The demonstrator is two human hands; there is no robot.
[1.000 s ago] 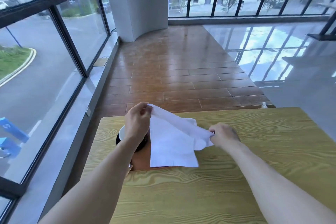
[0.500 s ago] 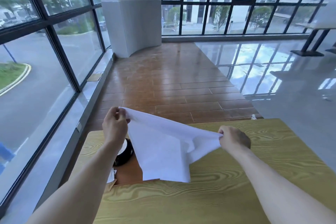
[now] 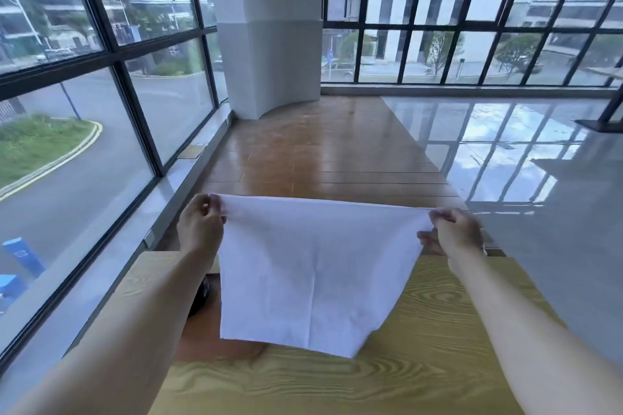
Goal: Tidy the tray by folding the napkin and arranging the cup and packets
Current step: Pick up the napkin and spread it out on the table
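Observation:
A white napkin (image 3: pixel 313 269) hangs spread out flat in the air above the table. My left hand (image 3: pixel 201 226) pinches its top left corner and my right hand (image 3: pixel 453 232) pinches its top right corner, so the top edge is stretched taut between them. Under the napkin lies a brown tray (image 3: pixel 215 349), of which only the near left part shows. A sliver of the dark cup (image 3: pixel 202 293) peeks out between my left forearm and the napkin. The packets are hidden.
The yellow wood-grain table (image 3: pixel 421 364) runs from below my hands to the near edge. Tall glass windows (image 3: pixel 101 145) stand close on the left. Beyond the table are brown floor tiles (image 3: pixel 320 152) and a white pillar (image 3: pixel 269 44).
Both hands have lifted the napkin off the tray and pulled apart, opening it from a crumpled fold into a flat sheet. The camera has tilted up.

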